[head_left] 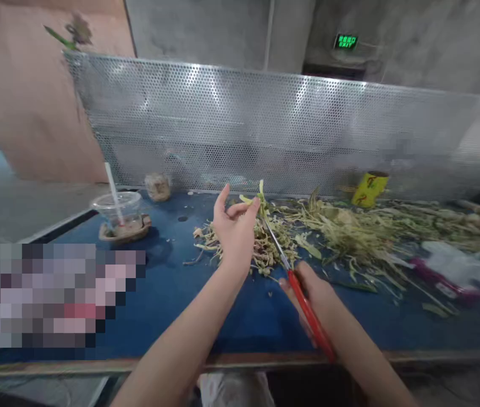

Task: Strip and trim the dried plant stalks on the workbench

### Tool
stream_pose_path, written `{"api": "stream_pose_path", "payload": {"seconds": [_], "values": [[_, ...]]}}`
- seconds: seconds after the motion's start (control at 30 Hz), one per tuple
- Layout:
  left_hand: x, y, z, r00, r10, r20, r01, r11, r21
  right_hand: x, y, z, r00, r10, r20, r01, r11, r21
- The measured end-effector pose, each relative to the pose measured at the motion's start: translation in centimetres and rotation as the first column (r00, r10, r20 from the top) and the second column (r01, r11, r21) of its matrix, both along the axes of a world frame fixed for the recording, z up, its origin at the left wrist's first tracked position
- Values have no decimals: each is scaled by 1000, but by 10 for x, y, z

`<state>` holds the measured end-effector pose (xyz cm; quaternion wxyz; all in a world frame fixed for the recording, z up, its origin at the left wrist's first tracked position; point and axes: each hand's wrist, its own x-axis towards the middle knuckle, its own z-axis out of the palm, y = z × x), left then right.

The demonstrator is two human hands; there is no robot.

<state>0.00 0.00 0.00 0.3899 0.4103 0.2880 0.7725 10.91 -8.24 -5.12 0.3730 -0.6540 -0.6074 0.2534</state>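
My left hand point(236, 234) is raised over the middle of the blue table, thumb and fingers pinching a small yellow-green plant piece point(262, 198). In my right hand point(317, 294) is a pair of red-handled scissors point(308, 310), held slantwise with thin metal blades pointing up and away. The blade tips reach the plant piece beside my left fingertips; whether they touch it cannot be made out. Below both hands lies a loose heap of pale green and brownish plant trimmings point(271, 249).
Longer stems and leaves point(350, 234) spread over the right side, with a yellow can point(370, 189) behind and a crumpled plastic bag point(462, 265) in front. At left stands a clear plastic cup point(121, 212) with a straw, near a small jar point(157, 187). A perforated metal panel point(240, 130) borders the back.
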Motion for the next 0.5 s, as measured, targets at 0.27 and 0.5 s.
{"api": "stream_pose_path", "payload": {"seconds": [0.27,0.5], "values": [[1,0,2,1000,-22,11,22,1000,0,1,0,3,999,-16,35,11,992,123],[0,0,2,999,-39,26,39,999,-20,9,1,4,991,120,58,-119,993,-22]]}}
